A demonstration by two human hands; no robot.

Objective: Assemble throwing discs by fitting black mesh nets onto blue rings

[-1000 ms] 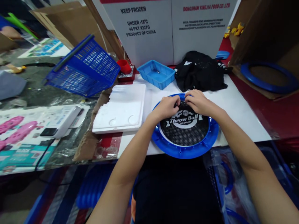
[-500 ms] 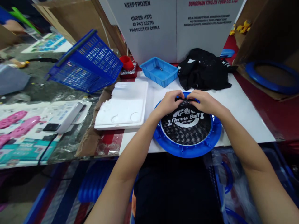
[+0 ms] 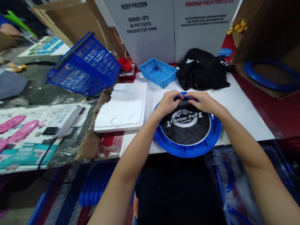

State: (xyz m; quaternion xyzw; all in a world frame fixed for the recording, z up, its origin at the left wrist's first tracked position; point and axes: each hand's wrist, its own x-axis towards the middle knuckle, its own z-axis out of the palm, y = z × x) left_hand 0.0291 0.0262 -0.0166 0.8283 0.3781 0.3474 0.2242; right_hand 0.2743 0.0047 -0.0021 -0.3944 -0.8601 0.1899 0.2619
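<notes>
A round black mesh disc printed "Throw Ball" lies inside a blue plastic ring at the near edge of the white board. My left hand grips the far rim with bent fingers, thumb over the mesh edge. Close beside it on the right, my right hand pinches the same far edge. The fingertips of both hands nearly meet, and the bit of rim under them is partly hidden.
Behind the ring stand a light blue tray with small metal pieces and a black cloth pile. White foam and a tilted blue basket are left. Another blue ring lies right.
The whole view has shifted slightly. My right hand's fingers have slid a little left along the far rim, nearer to my left hand; both still hold the edge.
</notes>
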